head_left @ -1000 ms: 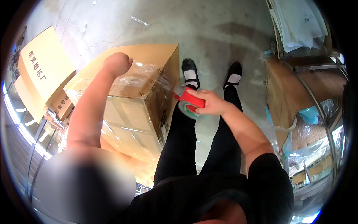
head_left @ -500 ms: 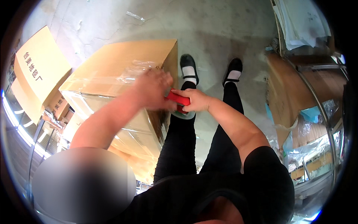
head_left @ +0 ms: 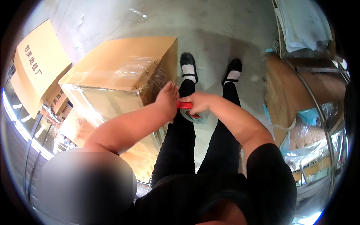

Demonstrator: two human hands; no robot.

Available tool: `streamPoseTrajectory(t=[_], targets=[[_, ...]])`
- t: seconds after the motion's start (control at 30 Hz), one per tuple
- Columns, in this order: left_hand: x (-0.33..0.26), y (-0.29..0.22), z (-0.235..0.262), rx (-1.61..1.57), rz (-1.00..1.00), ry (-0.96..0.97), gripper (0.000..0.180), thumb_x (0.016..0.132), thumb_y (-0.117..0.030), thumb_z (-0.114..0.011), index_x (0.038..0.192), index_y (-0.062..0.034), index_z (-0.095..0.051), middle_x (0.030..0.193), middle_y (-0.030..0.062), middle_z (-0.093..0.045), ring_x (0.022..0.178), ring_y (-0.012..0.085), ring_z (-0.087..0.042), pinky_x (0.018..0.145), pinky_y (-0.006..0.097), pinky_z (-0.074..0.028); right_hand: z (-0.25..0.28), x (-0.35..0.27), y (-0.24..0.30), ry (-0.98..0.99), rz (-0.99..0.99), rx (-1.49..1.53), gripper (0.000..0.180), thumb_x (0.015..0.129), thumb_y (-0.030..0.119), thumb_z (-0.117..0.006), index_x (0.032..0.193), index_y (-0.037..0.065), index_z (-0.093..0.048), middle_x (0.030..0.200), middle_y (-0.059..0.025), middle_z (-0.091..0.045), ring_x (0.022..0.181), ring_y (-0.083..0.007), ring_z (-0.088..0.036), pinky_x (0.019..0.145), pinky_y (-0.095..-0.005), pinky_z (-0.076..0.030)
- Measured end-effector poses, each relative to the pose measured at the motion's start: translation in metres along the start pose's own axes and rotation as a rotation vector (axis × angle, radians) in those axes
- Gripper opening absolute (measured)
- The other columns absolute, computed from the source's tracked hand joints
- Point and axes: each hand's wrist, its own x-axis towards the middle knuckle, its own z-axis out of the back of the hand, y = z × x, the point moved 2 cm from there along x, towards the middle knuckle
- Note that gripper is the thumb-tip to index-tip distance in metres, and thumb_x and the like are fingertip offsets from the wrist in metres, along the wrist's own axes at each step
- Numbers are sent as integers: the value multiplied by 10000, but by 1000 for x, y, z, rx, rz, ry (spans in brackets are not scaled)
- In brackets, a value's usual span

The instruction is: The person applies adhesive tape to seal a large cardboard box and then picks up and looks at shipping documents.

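Note:
My right hand (head_left: 201,102) grips a red tape dispenser (head_left: 183,105), which carries a roll of clear tape (head_left: 200,118). Directly left of the dispenser, my left hand (head_left: 167,100) is held flat, its fingers stretched out and pointing away from me. It is near the right side of a large cardboard carton (head_left: 108,63); whether the palm presses on that side I cannot tell. Clear tape lies along the carton's top and hangs over its near and right edges.
Another carton (head_left: 41,56) with raised flaps stands at the far left. A metal-framed rack (head_left: 322,108) with cardboard and plastic film is on the right, white sheets (head_left: 305,26) above it. My black shoes (head_left: 188,62) are on the concrete floor (head_left: 210,22).
My left hand has moved down and right, off the carton's top corner to its right side. The dispenser has shifted slightly right and down in my right hand.

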Motion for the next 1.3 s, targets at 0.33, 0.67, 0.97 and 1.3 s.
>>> streamPoseTrajectory(t=[0.33, 0.67, 0.97, 1.3], targets=[[-10, -1, -33, 175, -125, 96, 648, 884, -435, -479, 1441, -111, -410, 1510, 88, -362, 1436, 318, -206, 1159, 524, -16, 25, 14, -18, 427, -378, 444, 506, 715, 219, -684, 1213, 140, -638, 1078, -21, -612, 912, -143, -580, 739, -315, -488], [-81, 49, 8, -2611, 196, -178, 460, 910, -507, -555, 981, -62, -649, 966, 49, -628, 927, 189, -583, 796, 393, -481, 25, -126, 19, -431, 366, 850, 807, 692, 31, -667, 1452, 98, -402, 1240, -41, -552, 1050, -123, -533, 917, -257, -419], [-104, 58, 20, -2741, 131, 53, 422, 903, -544, -572, 855, -124, -569, 842, 2, -567, 814, 141, -560, 751, 357, -476, 17, -136, 50, -780, 623, 452, 780, 660, -3, -714, 1395, 59, -461, 1127, -125, -570, 1018, -216, -575, 905, -298, -436], [-86, 43, 18, -2686, 17, 30, 164, 891, -207, -656, 885, -65, -575, 757, -5, -562, 643, 93, -537, 598, 236, -457, 17, -139, 47, -742, 570, 446, 771, 661, -6, -718, 1388, 60, -470, 1134, -115, -564, 1020, -205, -572, 904, -294, -440]])
